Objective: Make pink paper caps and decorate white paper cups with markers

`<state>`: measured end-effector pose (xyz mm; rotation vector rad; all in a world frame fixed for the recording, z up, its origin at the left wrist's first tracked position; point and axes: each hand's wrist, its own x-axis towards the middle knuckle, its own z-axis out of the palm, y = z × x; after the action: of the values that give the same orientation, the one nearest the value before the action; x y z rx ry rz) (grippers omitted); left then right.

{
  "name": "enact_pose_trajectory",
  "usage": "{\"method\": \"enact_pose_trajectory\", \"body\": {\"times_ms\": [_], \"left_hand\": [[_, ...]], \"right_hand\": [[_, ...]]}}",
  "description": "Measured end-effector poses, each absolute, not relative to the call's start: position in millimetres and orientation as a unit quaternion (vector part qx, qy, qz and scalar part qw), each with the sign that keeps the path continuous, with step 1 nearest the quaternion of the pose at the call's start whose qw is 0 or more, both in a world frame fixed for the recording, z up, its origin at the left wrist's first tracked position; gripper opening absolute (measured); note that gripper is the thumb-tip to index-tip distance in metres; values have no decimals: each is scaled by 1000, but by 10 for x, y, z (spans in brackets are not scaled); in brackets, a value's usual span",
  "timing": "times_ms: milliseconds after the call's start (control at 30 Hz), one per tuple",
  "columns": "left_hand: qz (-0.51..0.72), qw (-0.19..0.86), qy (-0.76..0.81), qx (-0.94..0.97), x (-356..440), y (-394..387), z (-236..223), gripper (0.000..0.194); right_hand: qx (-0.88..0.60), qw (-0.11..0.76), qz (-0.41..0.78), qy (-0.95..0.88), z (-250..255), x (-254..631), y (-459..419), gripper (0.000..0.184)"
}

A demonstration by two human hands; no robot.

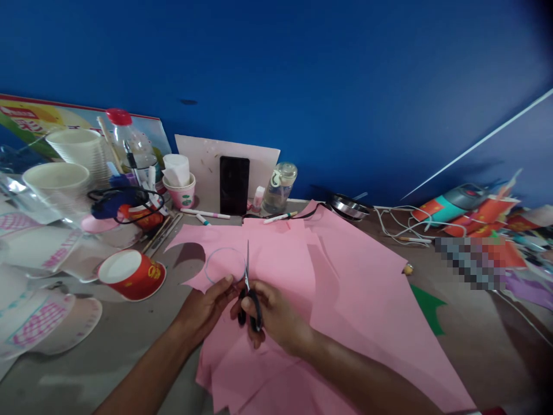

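My right hand [274,314] is closed around the black handles of a pair of scissors [247,271], whose blades point away from me. Between thumb and fingers, my left hand [213,300] pinches a sheet of pink paper [276,248] just left of the blades. On that sheet a drawn circle [225,264] shows beside the scissors. A rounded piece is gone from the sheet's left edge. More pink paper [367,300] lies beneath and to the right, in overlapping sheets. Part of the left fingers is hidden behind the paper and the scissors.
At left stand a red paper cup [132,275], stacked white cups [58,184] and a red-capped bottle [133,141]. A phone [234,185] leans at the back beside a glass jar [280,187]. Markers [205,214] lie before it. Tape [349,206], green paper [427,308] and cables [389,227] are rightward.
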<state>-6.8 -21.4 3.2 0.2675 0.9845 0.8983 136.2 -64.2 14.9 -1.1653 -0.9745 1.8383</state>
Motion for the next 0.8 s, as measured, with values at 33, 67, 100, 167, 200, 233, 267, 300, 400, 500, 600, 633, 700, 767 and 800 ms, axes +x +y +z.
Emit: {"method": "enact_pose_trajectory", "body": {"times_ms": [33, 67, 100, 167, 200, 233, 267, 300, 400, 500, 600, 633, 700, 767, 800], "left_hand": [[416, 777, 456, 121, -68, -214, 40, 29], [418, 775, 459, 116, -68, -213, 45, 29], [421, 772, 463, 110, -68, -213, 48, 30], [426, 768, 468, 100, -68, -214, 48, 32], [424, 769, 469, 98, -67, -215, 46, 32], [421, 770, 469, 97, -65, -215, 45, 33], [420, 771, 470, 96, -62, -215, 45, 35], [420, 769, 473, 93, -59, -214, 47, 36], [425, 762, 480, 87, -51, -208, 55, 37], [425, 763, 477, 99, -53, -206, 60, 36], [420, 767, 473, 106, -56, -209, 63, 36], [420, 768, 472, 105, -54, -210, 66, 36], [420, 768, 472, 103, -47, -210, 77, 36], [419, 765, 479, 99, -40, -210, 94, 37], [416, 765, 481, 97, -39, -210, 103, 37]], "right_hand": [[-454, 370, 716, -381, 144, 1361, -642, 42], [-454, 371, 715, -381, 139, 1359, -642, 41], [-455, 371, 714, -382, 134, 1356, -641, 40], [-460, 371, 711, -381, 127, 1347, -640, 40], [-463, 371, 709, -380, 126, 1342, -640, 40], [-467, 372, 707, -379, 127, 1337, -640, 41], [-471, 372, 705, -378, 131, 1333, -641, 41], [-474, 372, 703, -377, 135, 1329, -642, 41], [-485, 367, 695, -383, 157, 1324, -645, 39], [-490, 362, 689, -392, 176, 1325, -648, 42], [-492, 360, 688, -394, 186, 1322, -646, 44], [-492, 361, 688, -394, 186, 1320, -645, 45], [-491, 363, 688, -392, 185, 1315, -644, 46], [-488, 368, 688, -392, 181, 1309, -644, 45], [-486, 371, 688, -391, 177, 1306, -646, 45]]}}
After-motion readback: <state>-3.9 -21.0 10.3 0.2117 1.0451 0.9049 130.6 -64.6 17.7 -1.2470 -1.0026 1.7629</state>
